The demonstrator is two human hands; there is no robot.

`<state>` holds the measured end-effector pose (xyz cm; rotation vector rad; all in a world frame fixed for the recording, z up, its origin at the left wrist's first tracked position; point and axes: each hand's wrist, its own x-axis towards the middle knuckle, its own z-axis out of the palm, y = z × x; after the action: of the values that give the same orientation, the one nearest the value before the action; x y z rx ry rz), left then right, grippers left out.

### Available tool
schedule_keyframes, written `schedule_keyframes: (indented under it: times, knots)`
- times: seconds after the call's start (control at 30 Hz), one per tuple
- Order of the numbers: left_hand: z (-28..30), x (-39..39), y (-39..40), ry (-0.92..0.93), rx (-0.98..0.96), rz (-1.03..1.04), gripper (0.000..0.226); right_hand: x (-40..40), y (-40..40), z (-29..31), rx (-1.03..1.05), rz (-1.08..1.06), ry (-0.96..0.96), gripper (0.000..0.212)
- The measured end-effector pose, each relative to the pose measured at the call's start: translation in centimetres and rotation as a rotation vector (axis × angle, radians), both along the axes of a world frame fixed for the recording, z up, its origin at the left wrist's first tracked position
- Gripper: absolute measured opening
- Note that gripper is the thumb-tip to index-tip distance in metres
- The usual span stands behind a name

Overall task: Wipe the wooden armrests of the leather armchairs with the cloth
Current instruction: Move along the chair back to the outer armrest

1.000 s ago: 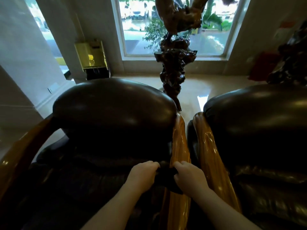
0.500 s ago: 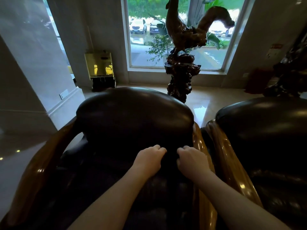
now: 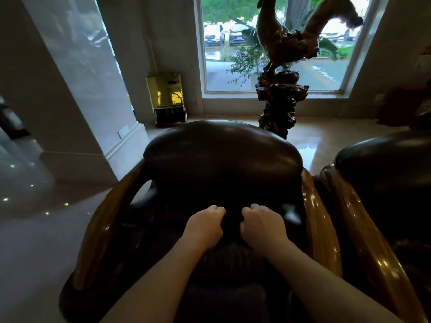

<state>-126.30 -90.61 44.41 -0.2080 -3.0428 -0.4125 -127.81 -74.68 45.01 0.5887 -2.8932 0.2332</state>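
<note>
A dark leather armchair (image 3: 221,159) fills the middle of the head view, with a glossy wooden armrest on its left (image 3: 102,231) and one on its right (image 3: 319,229). My left hand (image 3: 205,227) and my right hand (image 3: 262,226) are side by side over the seat, fingers curled, both gripping a dark cloth (image 3: 232,223) that hangs between them. The cloth is hard to tell from the dark leather behind it. Both hands are off the armrests. A second armchair (image 3: 382,164) stands at the right, its wooden armrest (image 3: 363,231) close beside the first chair's.
A carved wooden rooster sculpture (image 3: 282,73) stands on the shiny floor behind the chairs, before a large window (image 3: 275,43). A yellow box (image 3: 166,99) sits against the wall at the back left. A pale pillar (image 3: 77,89) rises at the left, beside open floor.
My hands have moved left with the cloth, from the right armrest to over the seat's middle. The view has lifted and shifted, so the left armrest and rooster show more fully.
</note>
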Motion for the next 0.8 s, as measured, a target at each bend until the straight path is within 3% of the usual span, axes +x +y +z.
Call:
schedule_keyframes:
  times: [0.4,0.8]
  knots:
    - [0.3,5.5,-9.2,0.031,0.024,0.136,0.027,3.1,-9.4,-0.7,0.076,0.129,0.025,0.010]
    - [-0.8,11.1,-29.1,0.080,0.087,0.034,0.036,8.8,-28.1,-0.9,0.114,0.076,0.062,0.011]
